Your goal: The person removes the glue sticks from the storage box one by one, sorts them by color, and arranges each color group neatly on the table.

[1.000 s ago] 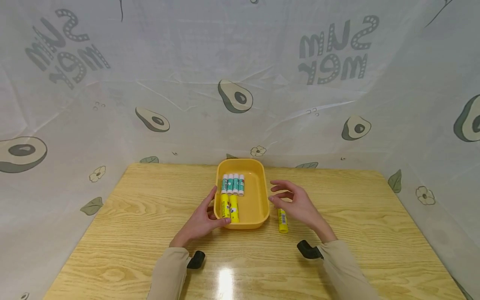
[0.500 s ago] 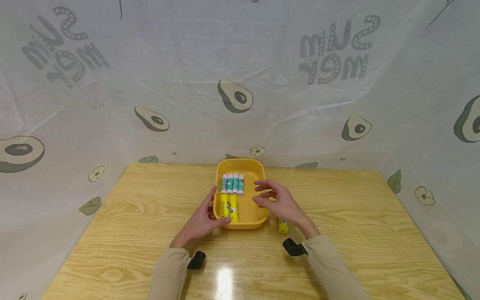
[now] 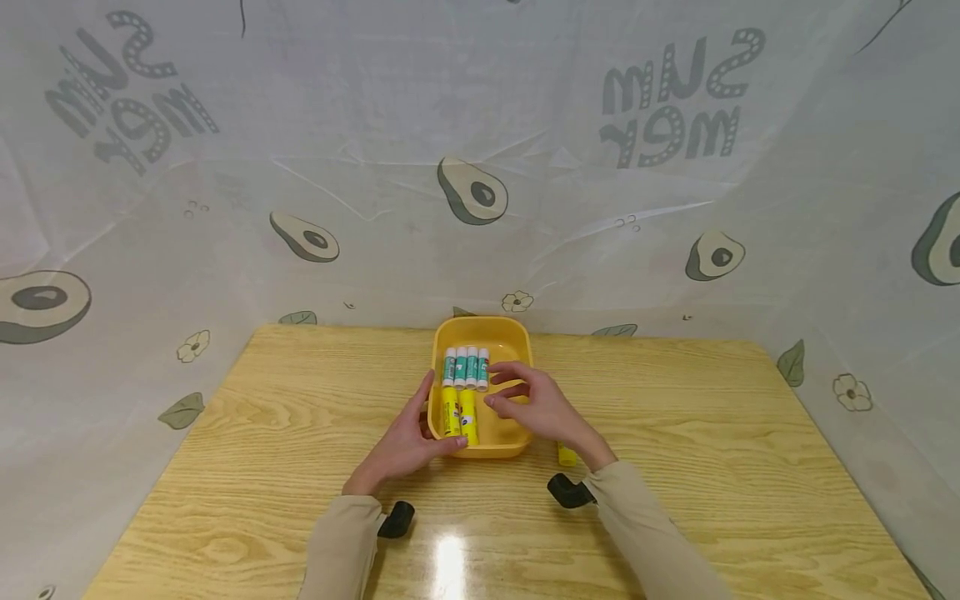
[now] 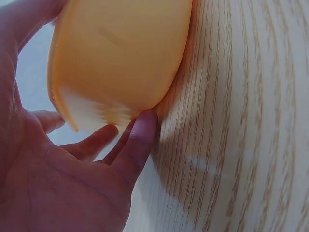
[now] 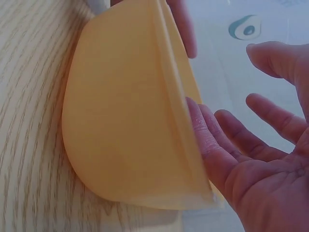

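Note:
A yellow plastic tray (image 3: 492, 452) stands on the table, with several white-and-green glue sticks (image 3: 466, 368) lined up in its far left part. Nearer the front lie two yellow glue sticks (image 3: 460, 415), side by side. My left hand (image 3: 401, 442) grips the tray's front left corner, thumb over the rim; in the left wrist view its fingertips touch the outer wall (image 4: 120, 53). Over the tray's right side reaches my right hand (image 3: 542, 410), fingers spread and loosely bent, holding nothing visible. Another yellow glue stick (image 3: 567, 455) lies on the table, mostly hidden beneath this hand and wrist.
The wooden table (image 3: 697, 450) extends to both sides of the tray. Behind it hangs a pale curtain (image 3: 390, 158) printed with avocados and lettering. A black wrist mount (image 3: 570, 492) sticks out from the right sleeve, another black mount (image 3: 397, 518) from the left.
My right hand has moved left, from beside the tray to over its inside, and now covers more of the yellow glue stick on the table. The left hand keeps its grip.

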Motion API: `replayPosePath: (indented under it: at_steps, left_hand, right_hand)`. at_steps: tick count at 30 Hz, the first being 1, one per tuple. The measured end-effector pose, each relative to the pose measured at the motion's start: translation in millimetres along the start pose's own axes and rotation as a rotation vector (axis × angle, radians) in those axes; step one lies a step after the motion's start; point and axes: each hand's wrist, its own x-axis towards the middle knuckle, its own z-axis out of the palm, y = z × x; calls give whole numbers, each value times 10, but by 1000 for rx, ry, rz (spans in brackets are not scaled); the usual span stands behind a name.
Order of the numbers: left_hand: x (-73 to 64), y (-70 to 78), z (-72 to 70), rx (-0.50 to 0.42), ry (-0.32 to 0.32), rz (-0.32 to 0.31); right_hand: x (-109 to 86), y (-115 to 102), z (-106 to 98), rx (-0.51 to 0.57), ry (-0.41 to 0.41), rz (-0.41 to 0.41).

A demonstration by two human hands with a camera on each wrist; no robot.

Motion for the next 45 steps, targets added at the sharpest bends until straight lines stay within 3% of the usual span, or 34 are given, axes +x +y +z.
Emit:
replayPosePath:
  at_steps: [8, 21, 27, 32, 39, 45]
  left_hand:
    - [-3, -5, -17, -35, -45, 5]
    - [-9, 11, -28, -50, -62, 10]
    - [-3, 18, -31, -69, -79, 14]
    - [1, 12, -40, -61, -74, 12]
    - [3, -5, -38, -28, -51, 5]
    - [1, -14, -35, -18, -47, 10]
  right_hand:
    - [75, -10, 81, 1, -24, 26]
    - [209, -23, 176, -30, -88, 90]
    - [271, -19, 194, -64, -85, 155]
    - [330, -15, 212, -94, -91, 205]
    - [422, 15, 282, -237, -88, 215]
    - [455, 46, 334, -209, -97, 239]
